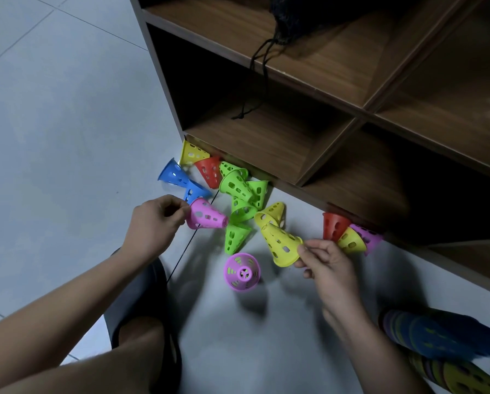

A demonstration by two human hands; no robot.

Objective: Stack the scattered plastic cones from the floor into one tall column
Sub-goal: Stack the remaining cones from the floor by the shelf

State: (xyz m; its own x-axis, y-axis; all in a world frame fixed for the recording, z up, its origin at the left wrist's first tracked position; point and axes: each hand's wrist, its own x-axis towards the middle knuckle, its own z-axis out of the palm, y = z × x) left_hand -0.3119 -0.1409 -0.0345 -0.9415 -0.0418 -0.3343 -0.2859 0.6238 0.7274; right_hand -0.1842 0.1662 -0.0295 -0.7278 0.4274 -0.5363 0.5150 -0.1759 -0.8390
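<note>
A pink cone (207, 215) is being pinched at its rim by the fingers (178, 213) of the left hand (153, 220), left of centre. A yellow cone (280, 245) is being gripped near its wide end by the curled fingers (312, 247) of the right hand (329, 268). Whether either cone is being lifted clear of the floor (67, 137) cannot be told. Between and beyond the hands, many loose cones (238, 186) are being left tipped along the foot of the wooden shelf unit (323, 143). At lower right, a blurred multicoloured stack (437, 345) is being kept lying down. The task is being judged partway done, with most gathering remaining.
</note>
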